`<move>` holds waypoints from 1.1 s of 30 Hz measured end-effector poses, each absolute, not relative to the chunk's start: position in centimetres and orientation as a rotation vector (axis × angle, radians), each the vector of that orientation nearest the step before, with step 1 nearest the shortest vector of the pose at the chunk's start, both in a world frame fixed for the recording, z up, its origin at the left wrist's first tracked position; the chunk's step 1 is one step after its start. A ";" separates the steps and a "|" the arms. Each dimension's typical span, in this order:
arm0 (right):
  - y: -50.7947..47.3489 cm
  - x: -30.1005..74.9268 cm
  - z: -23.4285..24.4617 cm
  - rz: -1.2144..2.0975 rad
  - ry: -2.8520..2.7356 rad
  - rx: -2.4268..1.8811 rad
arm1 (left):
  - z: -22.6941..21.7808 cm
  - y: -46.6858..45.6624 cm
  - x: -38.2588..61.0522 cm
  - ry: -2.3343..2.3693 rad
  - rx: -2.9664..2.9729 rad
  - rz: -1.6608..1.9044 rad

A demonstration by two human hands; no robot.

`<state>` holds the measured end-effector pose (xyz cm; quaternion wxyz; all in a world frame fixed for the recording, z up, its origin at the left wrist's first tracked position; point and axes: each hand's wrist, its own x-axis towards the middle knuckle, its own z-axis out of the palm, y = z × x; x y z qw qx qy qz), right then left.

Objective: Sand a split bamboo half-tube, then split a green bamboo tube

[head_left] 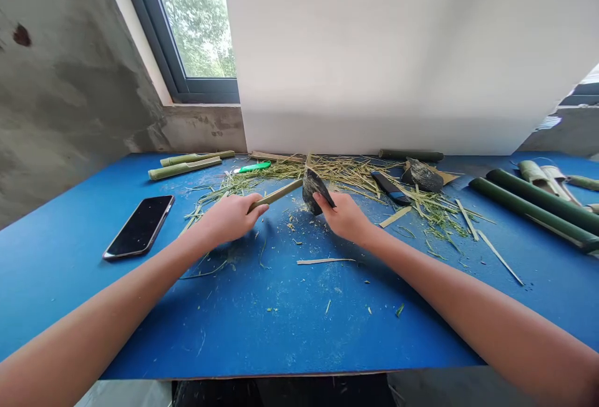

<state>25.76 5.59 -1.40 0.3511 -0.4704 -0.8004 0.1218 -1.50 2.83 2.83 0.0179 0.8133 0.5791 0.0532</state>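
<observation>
Left fingers: our left hand [228,221] closed round a bamboo strip [276,196]
Right fingers: our right hand [344,216] gripping a dark stone-like block [314,190], the strip's end against it
Around: bamboo shavings [341,173] just beyond
Room: open blue table [281,344] down to the near edge

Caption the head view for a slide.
Left hand holds a bamboo strip against a dark stone in the right hand, over a blue table strewn with bamboo shavings.

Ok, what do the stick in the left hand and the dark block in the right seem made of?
The stick looks like split bamboo: matte green-tan, with a fibrous grain matching the shavings nearby. The dark block looks like stone or abrasive, matte grey and gritty; I cannot tell which.
</observation>
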 end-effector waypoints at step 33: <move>9.1 29.5 0.9 0.404 -1.583 -1.723 | 1.4 2.0 -0.6 1.844 2.706 0.034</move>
